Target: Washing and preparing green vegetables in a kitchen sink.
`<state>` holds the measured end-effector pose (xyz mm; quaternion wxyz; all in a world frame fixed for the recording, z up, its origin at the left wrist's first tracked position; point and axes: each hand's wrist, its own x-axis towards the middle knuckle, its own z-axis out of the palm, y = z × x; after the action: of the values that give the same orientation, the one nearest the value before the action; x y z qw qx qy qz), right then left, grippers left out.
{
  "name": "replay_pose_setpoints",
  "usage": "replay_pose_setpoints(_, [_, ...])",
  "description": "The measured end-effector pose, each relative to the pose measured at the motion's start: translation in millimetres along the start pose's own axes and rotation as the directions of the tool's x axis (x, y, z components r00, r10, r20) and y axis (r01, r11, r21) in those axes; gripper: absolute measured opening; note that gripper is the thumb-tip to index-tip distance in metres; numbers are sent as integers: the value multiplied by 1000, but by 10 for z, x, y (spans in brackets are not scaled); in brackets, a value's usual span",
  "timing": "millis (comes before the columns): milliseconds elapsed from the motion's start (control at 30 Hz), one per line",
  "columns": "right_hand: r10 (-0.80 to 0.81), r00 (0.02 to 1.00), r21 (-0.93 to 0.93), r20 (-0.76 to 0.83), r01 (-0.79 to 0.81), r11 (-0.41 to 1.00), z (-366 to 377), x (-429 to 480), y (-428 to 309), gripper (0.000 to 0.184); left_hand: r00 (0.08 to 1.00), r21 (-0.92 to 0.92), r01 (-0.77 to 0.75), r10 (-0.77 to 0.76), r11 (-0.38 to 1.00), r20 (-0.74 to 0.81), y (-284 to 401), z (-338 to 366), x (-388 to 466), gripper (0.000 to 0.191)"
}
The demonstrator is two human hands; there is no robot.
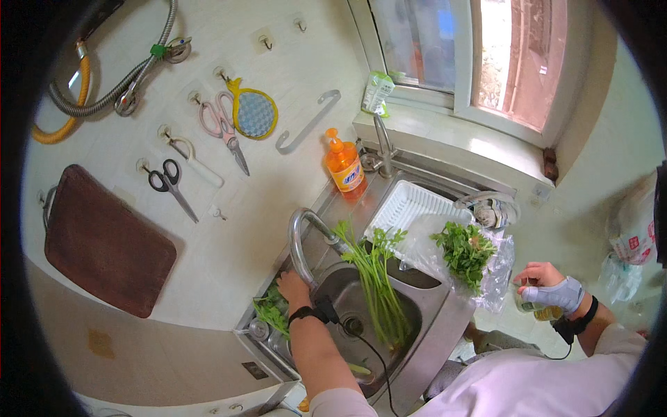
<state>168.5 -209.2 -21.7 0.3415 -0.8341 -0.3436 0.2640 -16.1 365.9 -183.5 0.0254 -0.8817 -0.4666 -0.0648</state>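
My left hand (pixel 293 286) reaches behind the curved faucet (pixel 298 229) to leafy greens (pixel 272 307) at the sink's left end. Its fingertips are partly hidden, so a grip on the greens cannot be made out. Long celery stalks (pixel 376 284) lie across the steel sink basin (pixel 341 292), leaves up by the faucet, stalk ends low in the bowl. A short pale green piece (pixel 359 369) rests near the basin's front. Out to the right, my right hand (pixel 542 274), in a grey thumb brace, hangs in the air with loosely bent fingers and nothing visible in it.
A leafy bunch (pixel 465 255) lies on clear plastic bags (pixel 497 281) beside a white ribbed tray (pixel 404 203). An orange soap bottle (pixel 346 166) stands behind the sink. Scissors (pixel 174 188) and a brown cutting board (pixel 109 240) hang on the wall. A cable (pixel 376 354) trails from my left wrist.
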Motion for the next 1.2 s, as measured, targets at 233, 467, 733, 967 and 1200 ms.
replay_pose_setpoints(233, [-186, 974, 29, 132, 184, 982, 98, 371, -31, 29, 994, -176, 101, -109, 979, -32, -313, -222, -322, 23])
replay_pose_setpoints(467, [-560, 773, 239, 296, 508, 828, 650, 962, -185, 27, 945, -936, 323, -95, 139, 312, 131, -617, -2080, 14])
replay_pose_setpoints(733, [-717, 672, 331, 182, 645, 689, 767, 1276, -927, 31, 861, -809, 507, 146, -296, 486, 1320, -1324, -2369, 18])
replay_pose_setpoints(967, [-723, 679, 235, 126, 688, 687, 609, 1196, -749, 31, 934, -905, 323, 249, -278, 257, 1848, -1407, -2269, 10])
replay_pose_setpoints(1200, [-653, 745, 211, 135, 622, 754, 280, 1150, -515, 24, 933, -970, 143, 299, 198, 199, 2200, -1622, -2163, 10])
